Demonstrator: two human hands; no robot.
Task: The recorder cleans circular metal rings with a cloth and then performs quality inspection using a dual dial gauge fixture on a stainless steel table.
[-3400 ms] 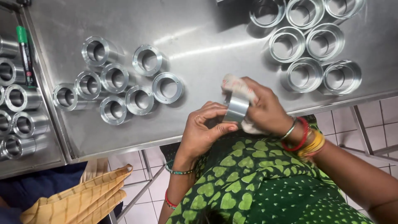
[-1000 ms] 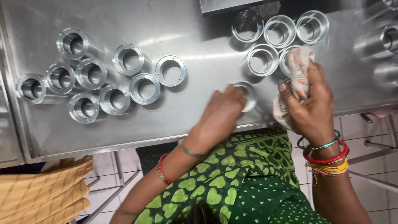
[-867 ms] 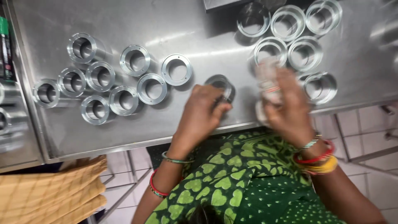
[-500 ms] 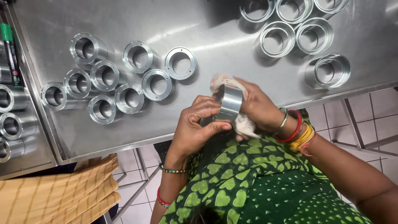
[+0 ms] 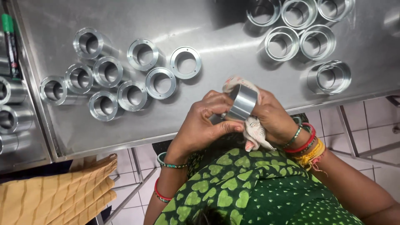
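Both my hands hold one shiny metal ring (image 5: pixel 241 102) close to my body, just below the front edge of the steel table (image 5: pixel 216 37). My left hand (image 5: pixel 204 125) grips its lower left side. My right hand (image 5: pixel 271 118) presses a pale printed cloth (image 5: pixel 255 129) against the ring from the right. A group of several similar metal rings (image 5: pixel 121 77) lies on the table to the left, and another group (image 5: pixel 300 35) stands at the upper right.
A second steel surface (image 5: pixel 16 125) at the far left carries more metal cylinders and a green marker (image 5: pixel 10 41). An orange-yellow striped cloth (image 5: pixel 54 196) lies at the lower left. Tiled floor and table legs (image 5: pixel 354 133) show beneath the table edge.
My left hand picked a ring off the table near the right group and brought it toward me; my right hand with the cloth came back to it. Both now hold it together.
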